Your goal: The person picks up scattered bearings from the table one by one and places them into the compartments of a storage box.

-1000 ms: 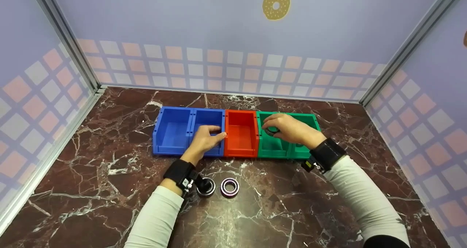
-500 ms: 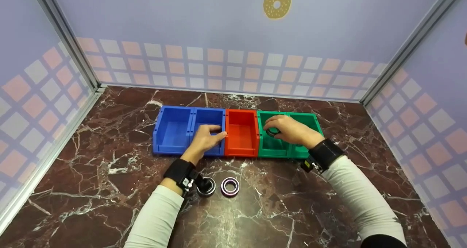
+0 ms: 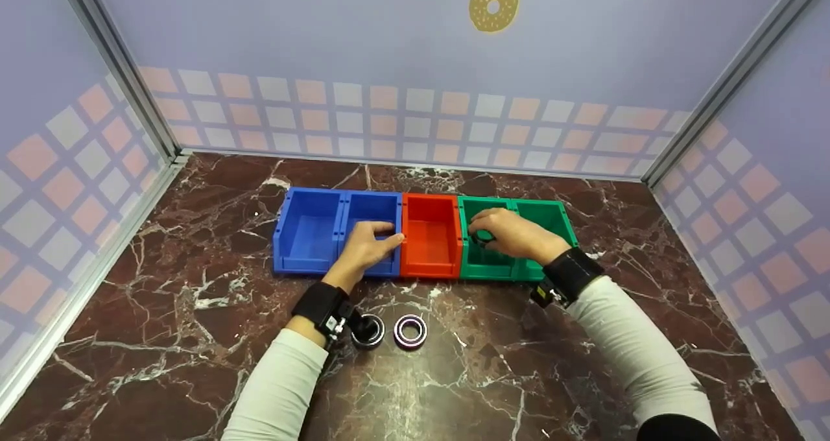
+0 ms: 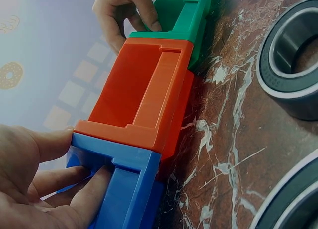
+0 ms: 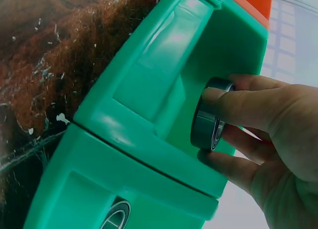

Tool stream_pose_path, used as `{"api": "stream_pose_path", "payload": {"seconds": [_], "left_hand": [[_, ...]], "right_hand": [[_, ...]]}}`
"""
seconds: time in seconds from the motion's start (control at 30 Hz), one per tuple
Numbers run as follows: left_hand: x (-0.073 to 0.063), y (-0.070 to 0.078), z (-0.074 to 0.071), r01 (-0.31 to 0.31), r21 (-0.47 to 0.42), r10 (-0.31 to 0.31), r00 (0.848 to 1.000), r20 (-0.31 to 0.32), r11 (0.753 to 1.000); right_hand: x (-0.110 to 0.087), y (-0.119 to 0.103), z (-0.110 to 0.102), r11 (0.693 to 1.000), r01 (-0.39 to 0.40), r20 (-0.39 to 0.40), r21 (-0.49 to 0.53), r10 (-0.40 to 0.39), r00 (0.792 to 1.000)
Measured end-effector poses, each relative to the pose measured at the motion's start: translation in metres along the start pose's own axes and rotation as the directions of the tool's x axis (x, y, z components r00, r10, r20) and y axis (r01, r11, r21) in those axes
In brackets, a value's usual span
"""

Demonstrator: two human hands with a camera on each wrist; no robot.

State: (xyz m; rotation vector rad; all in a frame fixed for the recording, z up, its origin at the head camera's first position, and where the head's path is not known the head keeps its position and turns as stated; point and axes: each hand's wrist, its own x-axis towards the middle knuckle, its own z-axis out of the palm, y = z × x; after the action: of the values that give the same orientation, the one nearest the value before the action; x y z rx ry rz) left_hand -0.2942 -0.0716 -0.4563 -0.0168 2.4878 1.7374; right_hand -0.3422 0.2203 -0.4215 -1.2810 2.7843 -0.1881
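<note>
On the table (image 3: 194,363), two bearings (image 3: 410,345) lie side by side before a row of five bins (image 3: 431,270).

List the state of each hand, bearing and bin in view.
Right hand: pinching held bearing
Held bearing: tilted, at opening of left green bin
Left hand: gripping rim of right blue bin, fingers inside
Left table bearing: flat
Right table bearing: flat
Binned bearing: in right green bin, partly visible
Left blue bin: upright
Right blue bin: upright
Red bin: upright
Left green bin: upright
Right green bin: upright
</note>
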Motion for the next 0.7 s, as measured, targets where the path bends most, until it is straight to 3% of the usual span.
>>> {"api": "stream_pose_path", "payload": {"seconds": [0.7], "left_hand": [[0.000, 0.002, -0.001, 0.057, -0.021, -0.056, 0.998, 0.025, 0.998]], "right_hand": [[0.007, 0.002, 0.015, 1.000, 0.004, 0.019, -0.008, -0.004, 1.000]]}}
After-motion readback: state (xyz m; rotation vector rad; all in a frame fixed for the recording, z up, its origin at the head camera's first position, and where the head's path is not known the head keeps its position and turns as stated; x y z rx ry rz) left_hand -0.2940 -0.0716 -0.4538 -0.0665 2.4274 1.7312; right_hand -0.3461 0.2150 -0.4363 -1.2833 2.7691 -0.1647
